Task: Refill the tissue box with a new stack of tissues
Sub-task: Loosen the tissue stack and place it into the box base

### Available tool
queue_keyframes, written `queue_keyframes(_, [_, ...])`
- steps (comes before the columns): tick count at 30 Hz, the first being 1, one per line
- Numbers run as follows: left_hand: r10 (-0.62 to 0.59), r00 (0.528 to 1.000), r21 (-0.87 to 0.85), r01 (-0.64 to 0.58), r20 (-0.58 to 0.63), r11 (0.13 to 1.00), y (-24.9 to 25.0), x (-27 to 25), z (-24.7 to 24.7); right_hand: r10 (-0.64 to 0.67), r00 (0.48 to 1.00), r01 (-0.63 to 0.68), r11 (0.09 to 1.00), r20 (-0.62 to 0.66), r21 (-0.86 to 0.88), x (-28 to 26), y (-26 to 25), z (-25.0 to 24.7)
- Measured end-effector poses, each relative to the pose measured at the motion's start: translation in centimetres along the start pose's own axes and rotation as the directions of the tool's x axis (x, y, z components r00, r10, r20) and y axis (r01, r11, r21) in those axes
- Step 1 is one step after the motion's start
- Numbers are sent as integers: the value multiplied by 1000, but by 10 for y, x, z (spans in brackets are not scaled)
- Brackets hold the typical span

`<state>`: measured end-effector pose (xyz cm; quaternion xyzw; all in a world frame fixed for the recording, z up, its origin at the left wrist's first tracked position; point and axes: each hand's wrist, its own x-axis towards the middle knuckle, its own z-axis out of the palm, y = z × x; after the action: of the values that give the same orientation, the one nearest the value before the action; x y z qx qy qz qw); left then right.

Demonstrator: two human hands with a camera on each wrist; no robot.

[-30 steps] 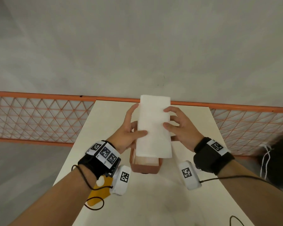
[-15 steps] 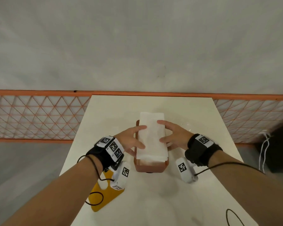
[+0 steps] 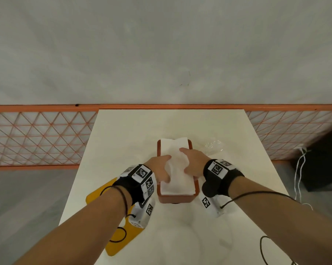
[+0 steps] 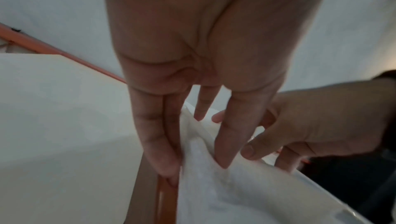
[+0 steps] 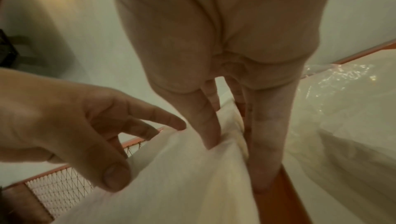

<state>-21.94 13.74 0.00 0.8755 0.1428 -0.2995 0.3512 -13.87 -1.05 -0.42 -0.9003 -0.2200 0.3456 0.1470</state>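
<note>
A white tissue stack lies in the open orange-brown tissue box at the middle of the cream table. Its far end rises slightly above the rim. My left hand holds the stack's left edge and my right hand the right edge. Each thumb presses a dent into the top. The left fingers run down between the stack and the box wall. The right fingers do the same along the other wall.
A flat yellow piece lies on the table under my left wrist. Crumpled clear wrap sits just right of the box. An orange mesh fence runs behind the table. A dark object with white cords stands at the right.
The tissue stack came down from above the box and now sits inside it. Both hands followed it down and stayed on its edges.
</note>
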Motion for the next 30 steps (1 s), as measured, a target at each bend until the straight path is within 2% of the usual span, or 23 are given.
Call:
queue_keyframes(4, [45,999,264,-35,-30,964,10,3,3,30,1000,-29,995,1,-95,4,-7,2])
queue_keyframes(6, [22,999,373,-7,-38,928,14,4,4,44,999,-45,994,-9,-103,5,-10,4])
queue_keyframes(9, [-4,996,481,45,-86,876,14,4,8,45,998,-50,988,-35,-148,7,-13,9])
queue_keyframes(12, [42,993,566,29,-113,824,5,8,11,33,998,-45,978,-60,-204,9,-15,13])
queue_keyframes(17, [72,992,603,3,-100,798,-6,11,16,36,994,-66,944,-100,-322,8,-16,14])
queue_keyframes(24, [91,991,585,-14,-103,811,-14,16,20,33,976,-132,879,-217,-458,4,-7,10])
queue_keyframes(27, [105,987,579,-15,-121,815,-15,17,25,-33,983,-60,869,-179,-491,6,5,14])
queue_keyframes(30, [88,990,542,-16,-107,840,-17,17,29,-5,994,-48,876,-108,-480,6,12,19])
